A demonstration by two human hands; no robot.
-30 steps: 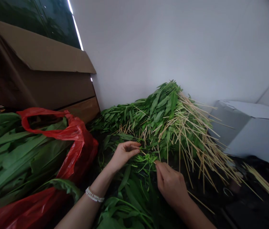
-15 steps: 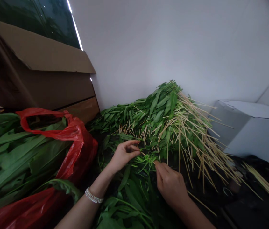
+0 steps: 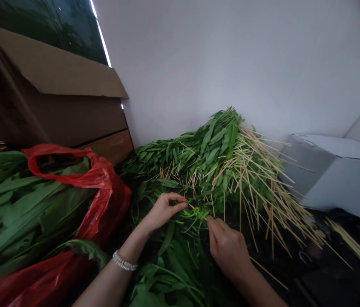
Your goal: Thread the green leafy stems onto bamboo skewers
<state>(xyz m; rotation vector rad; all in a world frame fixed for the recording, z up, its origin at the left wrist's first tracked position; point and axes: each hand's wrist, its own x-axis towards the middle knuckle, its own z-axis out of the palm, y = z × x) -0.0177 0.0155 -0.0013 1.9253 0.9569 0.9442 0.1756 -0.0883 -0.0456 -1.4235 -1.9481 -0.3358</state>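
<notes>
Landmark: the heap of skewered leaves, green leaves threaded on pale sticks, banked against the white wall; every place below is told from this heap.
Left hand: at the heap's near foot, on its left side. Thumb and fingers are pressed together in a pinch on one end of a small leaf bundle. A beaded bracelet sits on the wrist.
Right hand: at the heap's near foot, just right of the left one. Fingertips are pinched at the other end of the same bundle; whether they grip leaf or a thin stick, I cannot tell.
Leaf bundle: held between both hands, touching the loose greens at the heap's base. Held at both ends, it likely stays stretched and steady for fine work.
Sticks: bare ends fan out from the heap's right flank, leaves mostly turned left, so likely stacked one way for easy grabbing.
Loose leaves: spread in front of the heap, under the forearms, within close reach.
Red plastic bag: left of the heap, mouth open, long broad leaves spilling out.
Cardboard box: behind the bag, left of the heap.
Grey box: right of the heap, apart from the sticks' tips.
</notes>
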